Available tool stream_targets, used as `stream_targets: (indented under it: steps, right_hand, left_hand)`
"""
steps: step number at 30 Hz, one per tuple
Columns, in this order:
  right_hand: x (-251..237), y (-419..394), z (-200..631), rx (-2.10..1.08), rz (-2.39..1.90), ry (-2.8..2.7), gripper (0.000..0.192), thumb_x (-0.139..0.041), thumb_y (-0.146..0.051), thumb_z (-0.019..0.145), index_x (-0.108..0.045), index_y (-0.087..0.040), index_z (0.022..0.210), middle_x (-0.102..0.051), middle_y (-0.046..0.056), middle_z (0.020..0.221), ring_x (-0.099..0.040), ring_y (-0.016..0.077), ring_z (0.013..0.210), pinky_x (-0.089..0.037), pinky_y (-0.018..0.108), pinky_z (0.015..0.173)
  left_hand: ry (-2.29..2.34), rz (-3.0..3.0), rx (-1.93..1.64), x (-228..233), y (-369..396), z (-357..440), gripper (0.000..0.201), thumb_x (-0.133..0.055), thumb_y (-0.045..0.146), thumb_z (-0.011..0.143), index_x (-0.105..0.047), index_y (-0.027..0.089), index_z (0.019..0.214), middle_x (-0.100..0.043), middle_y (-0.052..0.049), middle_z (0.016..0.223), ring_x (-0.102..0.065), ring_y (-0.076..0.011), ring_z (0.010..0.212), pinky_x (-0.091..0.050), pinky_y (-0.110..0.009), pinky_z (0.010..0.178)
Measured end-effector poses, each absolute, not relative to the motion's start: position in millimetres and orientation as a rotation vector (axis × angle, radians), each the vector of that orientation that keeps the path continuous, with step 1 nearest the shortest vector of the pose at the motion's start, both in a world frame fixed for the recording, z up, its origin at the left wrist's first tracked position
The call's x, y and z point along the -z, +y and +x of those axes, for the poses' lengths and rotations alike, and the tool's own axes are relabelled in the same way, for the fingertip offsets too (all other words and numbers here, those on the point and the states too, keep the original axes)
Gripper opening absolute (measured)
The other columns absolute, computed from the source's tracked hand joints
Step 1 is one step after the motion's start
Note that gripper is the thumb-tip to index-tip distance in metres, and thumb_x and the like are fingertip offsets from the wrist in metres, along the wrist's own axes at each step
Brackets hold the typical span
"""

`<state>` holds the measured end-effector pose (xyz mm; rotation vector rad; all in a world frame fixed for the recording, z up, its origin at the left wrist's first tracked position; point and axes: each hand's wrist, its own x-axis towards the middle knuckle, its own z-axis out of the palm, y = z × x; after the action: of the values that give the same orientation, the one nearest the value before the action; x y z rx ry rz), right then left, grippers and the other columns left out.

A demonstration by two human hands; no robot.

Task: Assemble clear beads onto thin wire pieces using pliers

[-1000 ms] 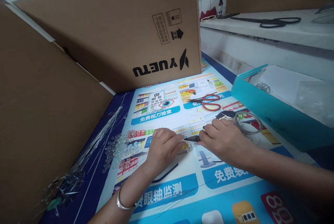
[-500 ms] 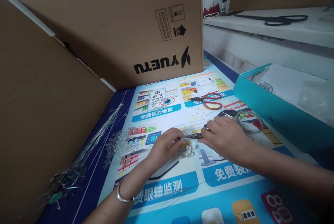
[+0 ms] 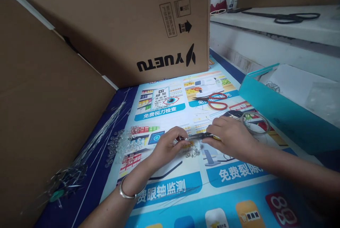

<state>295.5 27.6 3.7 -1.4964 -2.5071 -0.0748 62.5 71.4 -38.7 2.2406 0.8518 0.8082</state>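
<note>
Pliers gripped by right hand; left hand pinching bead, printed mat.

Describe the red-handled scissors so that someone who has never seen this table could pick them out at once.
Start at the big cardboard box printed YUETU at the back of the printed mat. In front of its right corner, beyond the right hand, the red-handled scissors lie flat on the mat. Their red loops set them apart from the larger black scissors up on the white ledge.
</note>
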Motion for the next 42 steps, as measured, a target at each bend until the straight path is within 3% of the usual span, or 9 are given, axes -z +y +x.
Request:
stream_targets:
  steps: [15,21,42]
  right_hand:
    - [-2,33,297,-0.253,-1.58,-2.493,0.036,-0.043,-0.049,0.084,-0.063,-0.019,0.088,-0.061,0.007,0.085,-0.053,0.0218,0.085,-0.034,0.03,0.069]
    - [-3,41,306,-0.663,-1.493,-2.385,0.04,-0.043,-0.053,0.082,-0.064,-0.019,0.085,-0.06,0.003,0.078,-0.052,0.0152,0.07,-0.033,0.024,0.058]
    - [3,36,302,-0.46,-1.471,-2.527,0.035,-0.045,-0.05,0.083,-0.063,-0.02,0.085,-0.059,0.005,0.079,-0.053,0.0173,0.077,-0.035,0.025,0.065]
  left_hand:
    - [0.693,2.292,-0.851,40,72,60,0.006,-0.057,0.016,0.08,-0.054,0.018,0.085,-0.059,-0.005,0.085,-0.055,-0.0147,0.083,-0.045,-0.029,0.074]
    - [0.648,2.255,-0.823,34,72,59,0.003,-0.054,0.015,0.082,-0.056,0.017,0.083,-0.061,-0.006,0.086,-0.056,-0.0154,0.084,-0.045,-0.029,0.074]
    - [0.741,2.368,-0.71,34,66,60,0.008,-0.049,0.018,0.085,-0.055,0.018,0.09,-0.06,-0.006,0.087,-0.054,-0.0151,0.082,-0.042,-0.029,0.075]
